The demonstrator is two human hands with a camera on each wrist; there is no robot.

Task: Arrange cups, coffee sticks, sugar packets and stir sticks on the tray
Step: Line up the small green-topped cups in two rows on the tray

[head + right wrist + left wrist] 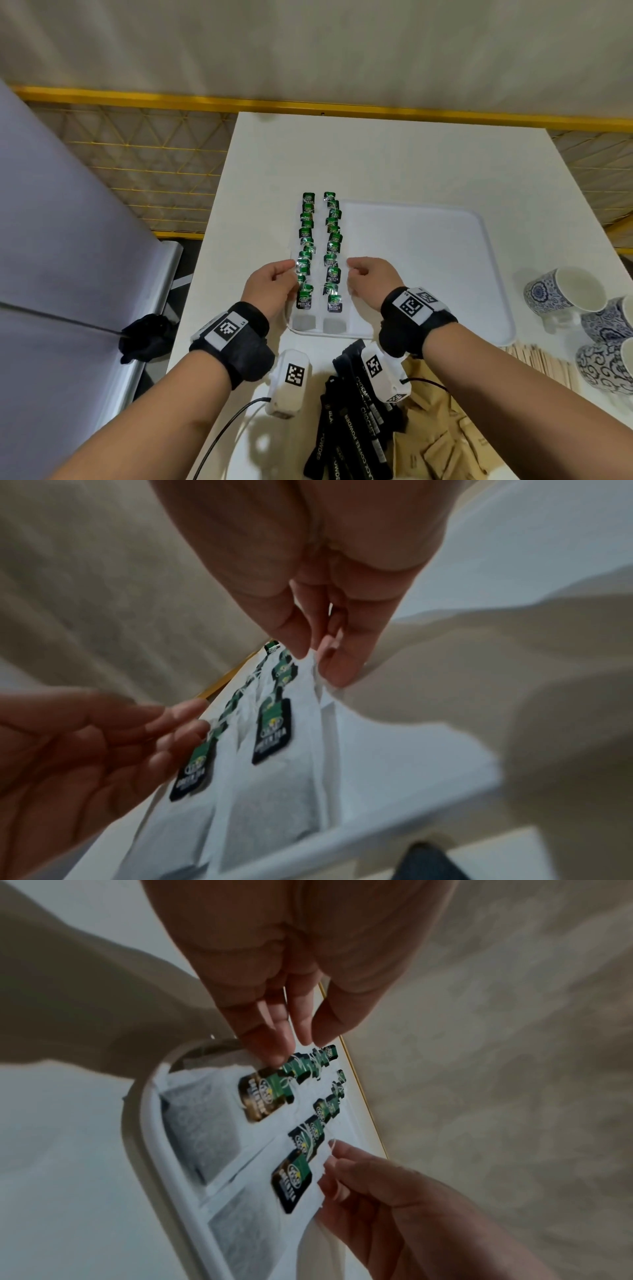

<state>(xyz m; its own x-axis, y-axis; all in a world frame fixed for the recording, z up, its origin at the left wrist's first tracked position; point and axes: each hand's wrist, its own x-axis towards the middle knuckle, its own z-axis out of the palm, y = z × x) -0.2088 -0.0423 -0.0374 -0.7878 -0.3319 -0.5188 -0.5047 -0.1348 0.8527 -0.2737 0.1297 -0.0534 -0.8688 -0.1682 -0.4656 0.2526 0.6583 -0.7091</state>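
My left hand (270,287) pinches outer edge of left tea-bag row (306,253); my right hand (368,281) pinches outer edge of right tea-bag row (332,253), thumb and fingers closed on white paper. Both rows lie between my hands, on left part of white tray (493,274). Cups (561,291) well right of my right hand, on table (411,154). Stir sticks (544,363) beside cups. Black coffee sticks (346,421) and brown sugar packets (435,442) near my wrists, off tray.
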